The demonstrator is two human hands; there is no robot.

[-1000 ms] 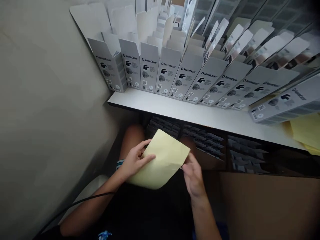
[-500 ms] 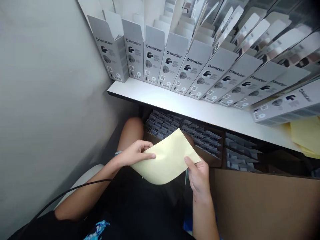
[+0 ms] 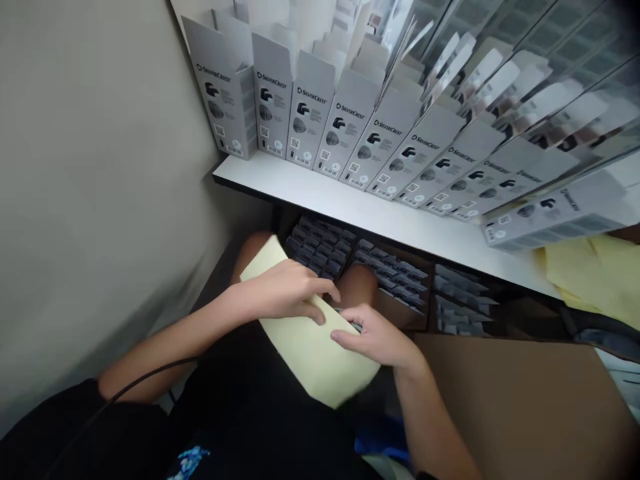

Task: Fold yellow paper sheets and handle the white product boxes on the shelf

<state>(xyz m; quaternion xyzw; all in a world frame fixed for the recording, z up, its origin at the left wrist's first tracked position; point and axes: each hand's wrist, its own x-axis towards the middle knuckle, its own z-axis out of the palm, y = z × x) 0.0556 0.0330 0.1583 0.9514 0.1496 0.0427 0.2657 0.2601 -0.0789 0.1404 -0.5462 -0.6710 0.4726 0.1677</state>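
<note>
A pale yellow sheet of paper (image 3: 320,357) is held at a slant above my lap, its lower part bowed. My left hand (image 3: 285,290) lies across the upper left of the sheet, thumb on its near face and index finger curled past the far edge. On that same edge, further right, my right hand (image 3: 377,337) pinches the paper, thumb in front and the other fingers behind. The two hands' fingertips are close together. A small greyish bit shows by the right fingers; I cannot make out what it is.
Open grey SilverCrest boxes (image 3: 310,123) stand in rows on a white shelf (image 3: 320,190). More yellow sheets (image 3: 595,270) lie at its right end. Beneath are cartons of grey boxes (image 3: 393,270). A large brown cardboard panel (image 3: 515,400) stands right; a wall (image 3: 100,167) borders the left.
The paper has turned and tipped, its left corner now up beyond my left hand. My left hand has slid right along the edge and my right hand has come inward, so they are nearer each other.
</note>
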